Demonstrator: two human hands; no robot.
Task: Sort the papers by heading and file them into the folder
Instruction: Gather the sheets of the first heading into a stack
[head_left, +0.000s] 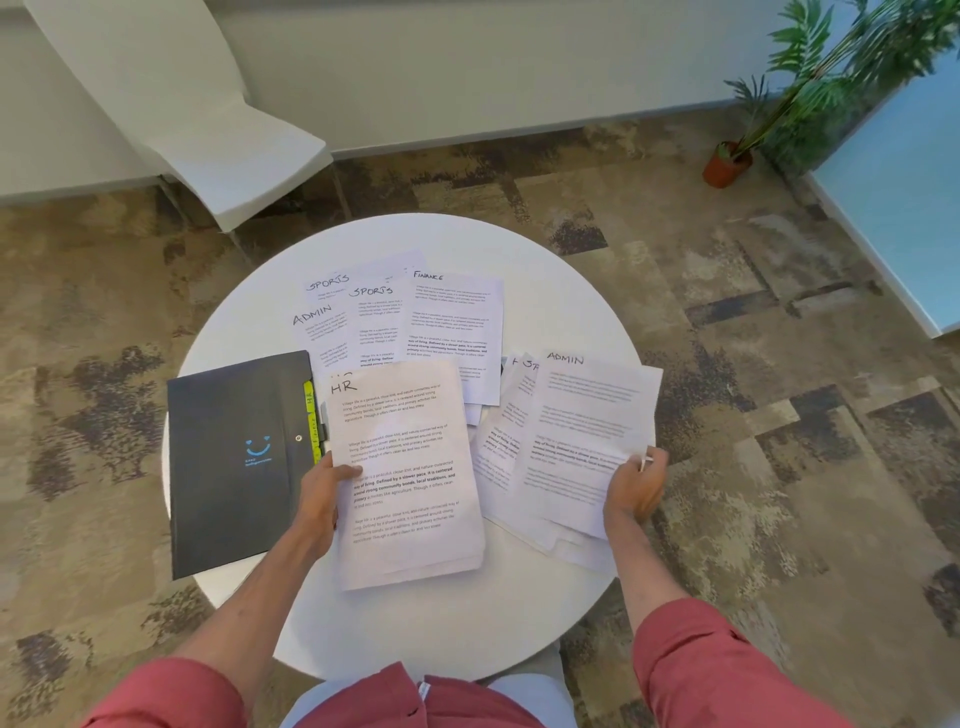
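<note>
One wide-angle view, worn on the person's head, looks forward and steeply down. The round bench (519, 244) sits close, filling the middle of the frame. Carpet (753, 467) surrounds it, with a chair (234, 156) and potted plant (727, 163) farther off along the top.

Papers (405, 467): HR, ADMIN, SPORTS, FINANCE

Round white table (561, 280) bears a dark folder (228, 467) and scattered headed papers (454, 317).

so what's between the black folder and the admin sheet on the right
The HR stack, gripped by the left hand, lies between folder and ADMIN sheet, in the head view.
</note>
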